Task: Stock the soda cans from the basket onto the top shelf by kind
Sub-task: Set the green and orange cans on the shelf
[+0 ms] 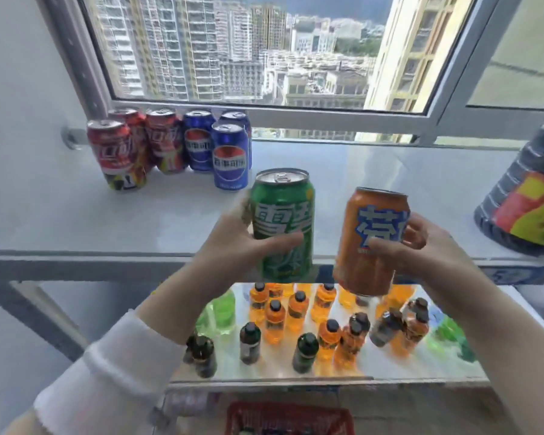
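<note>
- The left hand (pixel 233 243) wraps around a shiny green can (pixel 281 222), upright in the middle of the frame.
- The right hand (pixel 421 246) grips a smooth orange can (pixel 369 243), tilted, just beside it.
- Round red cans (pixel 109 153) and blue cans (pixel 230 157) stand upper left on the flat white top shelf (pixel 76 215).
- The red basket (pixel 289 417) sits at the bottom edge.

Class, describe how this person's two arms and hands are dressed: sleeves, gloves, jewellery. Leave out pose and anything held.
The left arm wears a white, soft-looking long sleeve whose cuff stops short of the wrist. The left hand is bare: no glove, ring or watch shows. The right arm shows no sleeve in view, and the right hand is likewise ungloved, without visible jewellery.
</note>
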